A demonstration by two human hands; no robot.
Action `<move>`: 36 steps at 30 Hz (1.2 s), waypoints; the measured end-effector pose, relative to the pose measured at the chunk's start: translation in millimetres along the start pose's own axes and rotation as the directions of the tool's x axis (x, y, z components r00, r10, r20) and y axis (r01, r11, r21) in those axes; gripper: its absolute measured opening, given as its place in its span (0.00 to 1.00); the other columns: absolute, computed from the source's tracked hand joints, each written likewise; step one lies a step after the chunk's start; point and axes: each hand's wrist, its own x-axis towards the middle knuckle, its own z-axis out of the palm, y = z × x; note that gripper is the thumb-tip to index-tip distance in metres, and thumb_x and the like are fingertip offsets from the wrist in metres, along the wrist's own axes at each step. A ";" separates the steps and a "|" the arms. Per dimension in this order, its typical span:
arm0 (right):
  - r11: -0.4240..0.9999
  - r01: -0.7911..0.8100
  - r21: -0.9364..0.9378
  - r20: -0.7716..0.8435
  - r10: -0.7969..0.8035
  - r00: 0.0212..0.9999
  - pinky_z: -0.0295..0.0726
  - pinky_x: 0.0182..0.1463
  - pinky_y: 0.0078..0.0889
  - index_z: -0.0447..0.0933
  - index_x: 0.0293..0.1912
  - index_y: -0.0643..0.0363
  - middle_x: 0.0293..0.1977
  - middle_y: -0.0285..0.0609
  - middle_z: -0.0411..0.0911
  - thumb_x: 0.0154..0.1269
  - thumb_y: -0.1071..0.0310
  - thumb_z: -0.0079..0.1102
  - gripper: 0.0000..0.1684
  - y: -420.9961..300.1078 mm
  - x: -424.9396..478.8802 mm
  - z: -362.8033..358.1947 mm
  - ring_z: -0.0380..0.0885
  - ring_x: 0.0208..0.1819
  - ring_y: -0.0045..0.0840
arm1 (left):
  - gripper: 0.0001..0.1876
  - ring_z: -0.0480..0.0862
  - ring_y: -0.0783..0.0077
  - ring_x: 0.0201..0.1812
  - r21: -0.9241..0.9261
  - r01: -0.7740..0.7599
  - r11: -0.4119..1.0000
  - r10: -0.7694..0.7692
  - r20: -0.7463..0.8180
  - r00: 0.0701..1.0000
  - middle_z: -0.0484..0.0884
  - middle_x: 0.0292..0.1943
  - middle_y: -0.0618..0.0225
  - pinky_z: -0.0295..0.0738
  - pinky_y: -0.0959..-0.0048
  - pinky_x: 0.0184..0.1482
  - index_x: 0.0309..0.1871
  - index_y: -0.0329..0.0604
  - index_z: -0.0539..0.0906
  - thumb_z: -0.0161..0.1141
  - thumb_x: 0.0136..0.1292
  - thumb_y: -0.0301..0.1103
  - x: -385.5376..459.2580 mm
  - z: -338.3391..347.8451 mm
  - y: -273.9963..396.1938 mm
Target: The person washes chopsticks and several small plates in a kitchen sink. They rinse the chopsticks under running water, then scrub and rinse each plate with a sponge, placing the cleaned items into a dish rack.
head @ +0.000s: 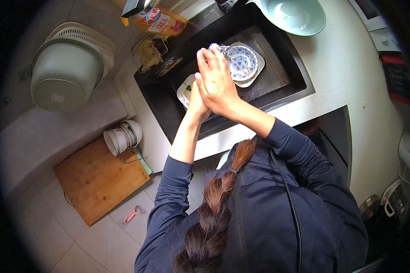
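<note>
My right hand (218, 82) lies flat against my left hand (197, 102) above a black sink (294, 92). The right fingers are straight, and no object shows between the palms. Most of the left hand is hidden behind the right. Just beyond the fingertips is a shiny metal fitting (222, 48), partly covered. A blue-and-white patterned dish (242, 63) rests on a white plate (258, 73) in the sink, right of my hands. Another white dish (182, 94), with green bits on it, is partly hidden behind my left hand. A thin stick (270, 63) lies on the sink's bottom.
An orange detergent bottle (165, 24) and a wire holder with a yellowish cloth (149, 54) stand behind the sink. A pale green bowl (294, 17) sits at its right. Leftward are a greenish basin (66, 75), stacked bowls (123, 136), a wooden cutting board (99, 181) and a pink peeler (133, 215).
</note>
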 end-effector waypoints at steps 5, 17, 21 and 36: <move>0.985 -0.174 -0.011 0.020 0.174 0.985 0.69 0.54 0.45 0.68 0.50 0.68 0.45 0.56 0.72 0.65 0.62 0.43 0.21 50.1 33.1 13.3 0.69 0.50 0.48 | 0.11 0.77 0.82 0.39 0.393 -0.097 0.914 -0.008 0.256 0.967 0.81 0.38 0.70 0.70 0.79 0.46 0.44 0.33 0.78 0.60 0.56 0.22 -1.1 -18.0 -6.8; 0.988 -0.090 -0.123 -0.069 0.083 0.994 0.67 0.56 0.45 0.60 0.57 0.73 0.47 0.56 0.68 0.65 0.62 0.45 0.27 2.3 16.0 19.4 0.66 0.51 0.47 | 0.17 0.76 0.76 0.45 0.417 -0.144 0.897 0.055 0.218 0.974 0.78 0.47 0.64 0.71 0.74 0.49 0.53 0.34 0.73 0.59 0.62 0.30 -1.3 -40.6 -19.5; 0.501 -0.859 0.103 0.700 0.577 0.421 0.74 0.50 0.33 0.76 0.47 0.61 0.43 0.46 0.78 0.70 0.55 0.39 0.22 85.6 58.8 8.1 0.76 0.40 0.27 | 0.15 0.77 0.81 0.43 0.273 -0.070 0.959 -0.002 0.255 0.967 0.81 0.41 0.69 0.69 0.78 0.51 0.48 0.32 0.78 0.62 0.56 0.23 -24.1 -24.5 -4.8; 0.899 -0.427 0.097 0.438 0.347 0.829 0.74 0.31 0.32 0.77 0.30 0.67 0.21 0.42 0.78 0.66 0.52 0.50 0.24 77.8 66.8 3.1 0.76 0.24 0.25 | 0.22 0.80 0.74 0.44 0.172 -0.008 0.985 -0.033 0.232 0.972 0.81 0.44 0.65 0.73 0.73 0.51 0.52 0.34 0.75 0.66 0.53 0.25 -6.6 -23.2 7.5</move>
